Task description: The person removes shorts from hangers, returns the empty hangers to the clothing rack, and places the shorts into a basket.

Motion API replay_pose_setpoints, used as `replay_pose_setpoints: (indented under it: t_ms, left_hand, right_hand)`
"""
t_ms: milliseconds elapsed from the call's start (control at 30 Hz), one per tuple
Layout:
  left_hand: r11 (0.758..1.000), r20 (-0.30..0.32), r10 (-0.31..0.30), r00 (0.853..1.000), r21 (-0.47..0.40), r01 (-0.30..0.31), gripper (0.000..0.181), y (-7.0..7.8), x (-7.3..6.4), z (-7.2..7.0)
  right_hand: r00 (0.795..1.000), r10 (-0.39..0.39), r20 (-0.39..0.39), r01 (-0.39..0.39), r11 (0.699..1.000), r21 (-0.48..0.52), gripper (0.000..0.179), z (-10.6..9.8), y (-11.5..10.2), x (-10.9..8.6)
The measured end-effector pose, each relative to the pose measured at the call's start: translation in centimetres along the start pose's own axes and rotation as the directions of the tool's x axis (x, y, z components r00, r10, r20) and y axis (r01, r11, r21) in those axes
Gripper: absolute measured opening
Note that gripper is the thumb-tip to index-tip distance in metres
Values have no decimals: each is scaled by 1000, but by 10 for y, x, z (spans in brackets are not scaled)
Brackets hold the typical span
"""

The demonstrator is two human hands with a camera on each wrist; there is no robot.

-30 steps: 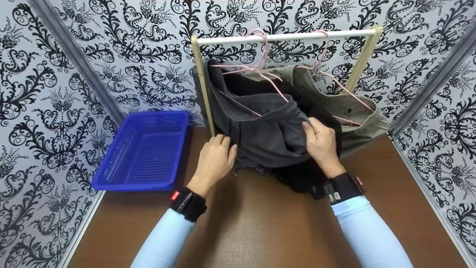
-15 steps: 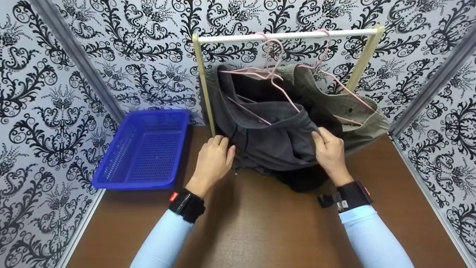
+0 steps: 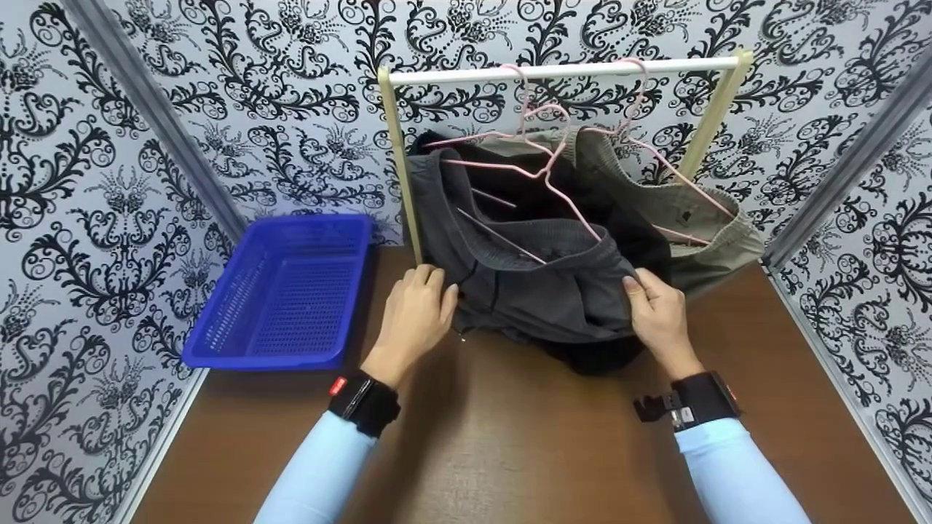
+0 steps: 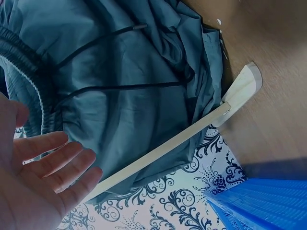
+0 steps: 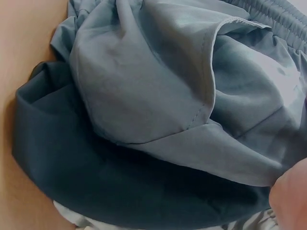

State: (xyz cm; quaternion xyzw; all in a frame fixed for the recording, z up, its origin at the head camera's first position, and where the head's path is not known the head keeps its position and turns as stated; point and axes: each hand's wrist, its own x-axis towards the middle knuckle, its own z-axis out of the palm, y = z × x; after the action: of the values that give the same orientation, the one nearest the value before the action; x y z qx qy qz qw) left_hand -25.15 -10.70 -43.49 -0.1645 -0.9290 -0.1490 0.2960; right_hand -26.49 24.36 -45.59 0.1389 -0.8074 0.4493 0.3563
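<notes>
Dark grey drawstring pants hang on a pink hanger, whose hook stands below and in front of the white rail. Their leg length is hidden in folds. My right hand pinches the pants at their right side, below the waistband; only a bit of it shows in the right wrist view. At the left side of the pants is my left hand, close to the rack's wooden post. In the left wrist view its fingers are loosely extended and hold nothing.
Behind the grey pants hangs a black garment on a second pink hanger. An olive garment hangs at the right on another. A blue plastic basket stands left on the brown table. Patterned walls enclose the table.
The grey pants and their hanger have come forward and down to the right, with the hook now away from the rail. My right hand has moved with them; the left has barely moved.
</notes>
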Motion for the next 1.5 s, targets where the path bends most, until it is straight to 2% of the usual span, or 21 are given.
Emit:
replay_pose_setpoints:
  t_ms: [133, 333, 367, 633, 800, 1033, 1500]
  left_hand:
    - [1000, 10, -7, 1000, 0, 7, 32, 0, -1, -1]
    - [1000, -9, -8, 1000, 5, 8, 32, -1, -4, 0]
    - [1000, -12, -8, 1000, 5, 8, 33, -1, -4, -1]
    - [1000, -12, -15, 1000, 2, 15, 32, -3, -6, 1]
    - [1000, -9, -20, 1000, -1, 20, 30, -5, -8, 2]
    - [1000, -19, -21, 1000, -14, 21, 29, -7, -11, 5]
    - [999, -7, -32, 999, -11, 32, 28, -7, -14, 4]
  right_hand:
    - [1000, -5, 0, 5, 1000, 14, 17, -3, 3, -5]
    - [1000, 4, 3, -4, 1000, 19, 16, -6, 6, -11]
    - [1000, 6, 2, -6, 1000, 20, 16, -7, 1, -11]
    - [1000, 4, 16, -4, 1000, 6, 14, -11, 15, -21]
    - [999, 32, 39, -32, 999, -18, 14, -15, 19, -26]
    - [988, 112, 106, -109, 994, -30, 16, -20, 24, -31]
    - [988, 80, 134, -78, 997, -20, 19, -30, 31, -41]
